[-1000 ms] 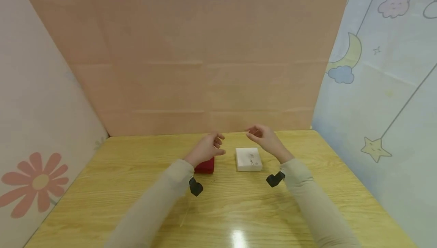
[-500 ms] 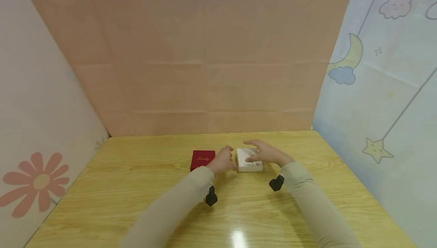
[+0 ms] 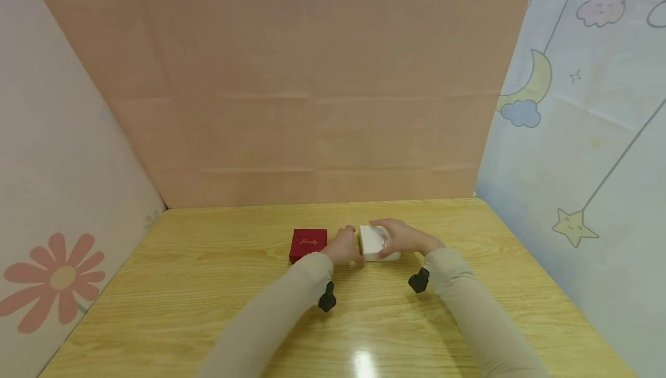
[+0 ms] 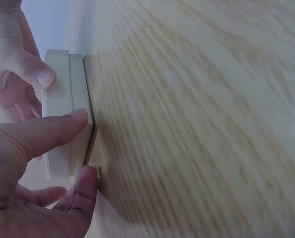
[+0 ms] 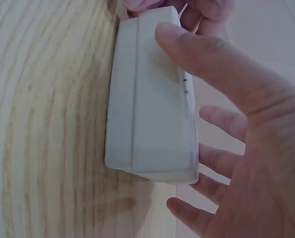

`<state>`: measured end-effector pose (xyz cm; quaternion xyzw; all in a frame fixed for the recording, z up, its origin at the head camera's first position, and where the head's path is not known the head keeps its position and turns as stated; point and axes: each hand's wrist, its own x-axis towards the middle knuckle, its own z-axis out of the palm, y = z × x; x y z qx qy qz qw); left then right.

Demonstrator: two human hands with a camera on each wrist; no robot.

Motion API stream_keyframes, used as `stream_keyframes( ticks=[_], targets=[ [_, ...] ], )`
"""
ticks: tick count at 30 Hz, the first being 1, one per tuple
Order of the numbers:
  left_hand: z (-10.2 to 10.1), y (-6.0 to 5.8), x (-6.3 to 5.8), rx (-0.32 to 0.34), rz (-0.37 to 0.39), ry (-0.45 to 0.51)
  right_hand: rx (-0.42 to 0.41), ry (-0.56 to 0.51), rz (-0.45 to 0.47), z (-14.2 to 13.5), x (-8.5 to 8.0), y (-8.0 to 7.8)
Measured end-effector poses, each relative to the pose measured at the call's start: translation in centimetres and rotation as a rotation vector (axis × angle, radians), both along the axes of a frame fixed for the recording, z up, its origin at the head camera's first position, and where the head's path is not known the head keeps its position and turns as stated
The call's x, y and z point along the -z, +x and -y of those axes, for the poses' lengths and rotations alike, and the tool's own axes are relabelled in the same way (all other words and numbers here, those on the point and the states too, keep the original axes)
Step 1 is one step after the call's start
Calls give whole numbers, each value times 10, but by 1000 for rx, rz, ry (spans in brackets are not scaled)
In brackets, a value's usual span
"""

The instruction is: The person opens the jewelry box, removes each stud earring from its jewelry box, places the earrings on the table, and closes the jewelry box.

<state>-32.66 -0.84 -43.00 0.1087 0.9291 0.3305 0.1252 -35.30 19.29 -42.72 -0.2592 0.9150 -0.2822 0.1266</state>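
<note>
A white lidded box (image 3: 370,240) with a small printed mark on top lies on the table, right of centre. At its left front corner, my left hand (image 3: 343,247) holds it low down, with the thumb (image 4: 63,130) on the front side and fingers at the left side. From the right, my right hand (image 3: 403,236) spans the top part. Its thumb (image 5: 187,44) presses the front side above the lid seam, and the other fingers reach over to the far side. The right wrist view shows that seam along the box (image 5: 155,119).
A dark red box (image 3: 307,241) with gold lettering lies just left of my left hand. The wooden table (image 3: 208,297) ends at a pinkish-brown back sheet (image 3: 312,106). Patterned sheets (image 3: 583,135) stand at both sides.
My left hand has moved right and down from above the red box to the white box. My right hand has come down onto the white box. Both boxes lie where they were.
</note>
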Motion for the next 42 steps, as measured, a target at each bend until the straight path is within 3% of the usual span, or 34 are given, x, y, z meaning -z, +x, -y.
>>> stream_keyframes(
  ticks=[8,16,29,42],
  targets=[
    [0,-5,6,1,14,10,16,36,-6,0,2,-1],
    [-1,-9,7,51,28,1,20,38,-9,-1,0,0],
    [0,-14,5,40,80,31,21,24,1,-1,2,-2],
    [-1,-16,10,-24,146,113,24,20,19,-4,3,-2]
  ],
)
